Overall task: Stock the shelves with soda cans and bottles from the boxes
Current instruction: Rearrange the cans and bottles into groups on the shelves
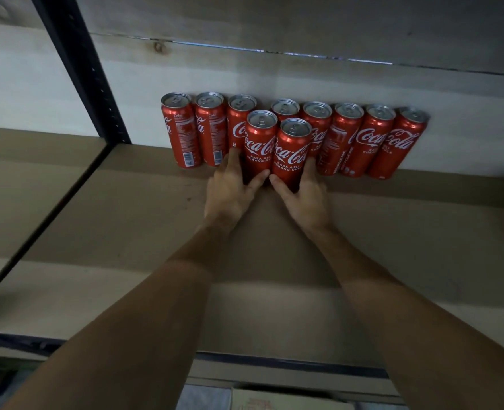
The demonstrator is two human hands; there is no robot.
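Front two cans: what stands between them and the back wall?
The head view shows the back row of red cans along the wall, directly behind the front two cans gripped by the left hand and right hand; nothing else between.

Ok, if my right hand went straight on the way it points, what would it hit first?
Probably the back-row can right behind it: your right hand grips a front can, and that row stands against the wall. Depth is hard to judge.
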